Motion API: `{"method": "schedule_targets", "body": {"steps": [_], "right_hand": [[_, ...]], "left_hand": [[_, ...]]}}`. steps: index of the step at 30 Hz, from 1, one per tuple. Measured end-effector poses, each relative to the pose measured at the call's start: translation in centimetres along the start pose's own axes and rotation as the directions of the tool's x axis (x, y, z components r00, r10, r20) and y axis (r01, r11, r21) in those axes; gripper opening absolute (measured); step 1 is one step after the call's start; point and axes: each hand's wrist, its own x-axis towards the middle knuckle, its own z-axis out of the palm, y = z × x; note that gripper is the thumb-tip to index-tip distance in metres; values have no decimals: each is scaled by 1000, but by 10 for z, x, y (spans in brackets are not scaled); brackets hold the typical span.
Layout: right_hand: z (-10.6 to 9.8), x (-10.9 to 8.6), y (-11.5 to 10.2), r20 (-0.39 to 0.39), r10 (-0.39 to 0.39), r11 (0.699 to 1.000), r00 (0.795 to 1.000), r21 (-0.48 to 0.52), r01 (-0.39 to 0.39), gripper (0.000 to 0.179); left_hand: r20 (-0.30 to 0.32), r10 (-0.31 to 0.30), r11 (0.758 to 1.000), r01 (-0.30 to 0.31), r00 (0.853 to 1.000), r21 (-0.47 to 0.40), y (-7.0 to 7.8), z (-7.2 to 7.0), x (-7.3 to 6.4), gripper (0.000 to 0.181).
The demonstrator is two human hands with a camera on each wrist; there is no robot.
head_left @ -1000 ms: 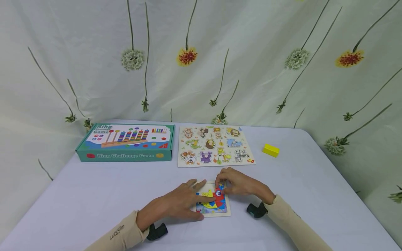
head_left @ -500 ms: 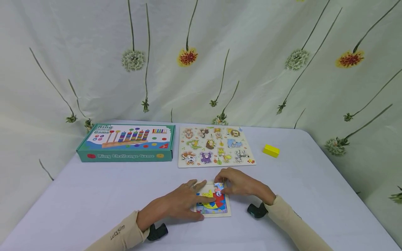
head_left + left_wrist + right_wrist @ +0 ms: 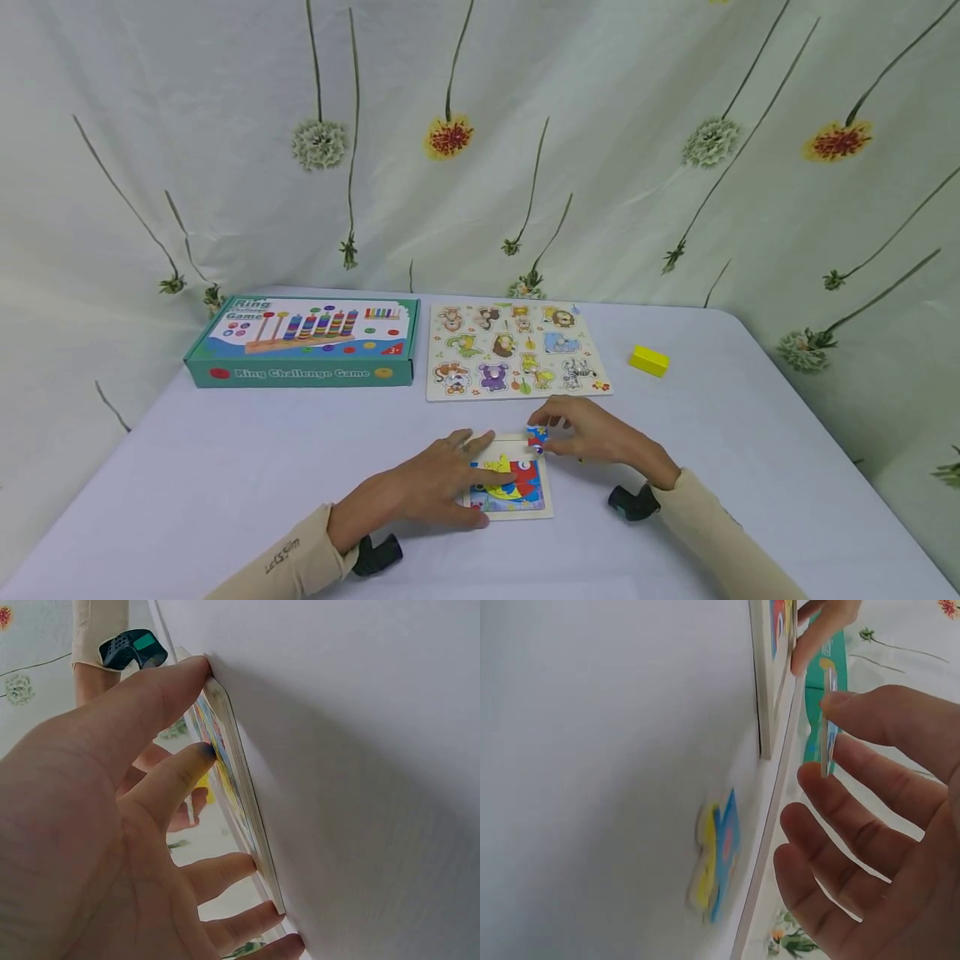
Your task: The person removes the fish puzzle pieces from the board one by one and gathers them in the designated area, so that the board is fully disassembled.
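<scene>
A small wooden jigsaw puzzle with a light frame (image 3: 548,500) lies on the table, its red, yellow and blue picture partly covered. My left hand (image 3: 431,479) rests on it with fingers spread. In the left wrist view, thumb and fingertips touch the puzzle's edge (image 3: 251,802). Above its upper right corner, my right hand (image 3: 588,429) pinches a blue and red puzzle piece (image 3: 537,437) between thumb and fingers. That piece (image 3: 829,724) appears edge-on in the right wrist view. Under the right hand, a loose blue and yellow puzzle piece (image 3: 724,855) lies on the table.
Behind the hands lie a green Ring Challenge Game box (image 3: 300,342) and an animal peg-puzzle board (image 3: 517,350). A yellow block (image 3: 648,361) sits to the right. A flowered cloth (image 3: 615,208) hangs behind the white table (image 3: 262,450).
My right hand has lifted the puzzle piece off the puzzle's upper right part and moved slightly right with it, baring the light backing. The left hand has stayed in place.
</scene>
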Motion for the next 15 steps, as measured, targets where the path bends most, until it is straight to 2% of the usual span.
{"method": "schedule_targets", "body": {"steps": [8,15], "right_hand": [[-16,-22,14,-16,48,999,999,4,-48,32],[-33,-46,30,-77,118,992,990,-42,-121,28]], "left_hand": [[-7,-8,1000,8,1000,16,0,3,2,59],[-19,4,1000,-4,1000,-9,1,2,-1,59]]}}
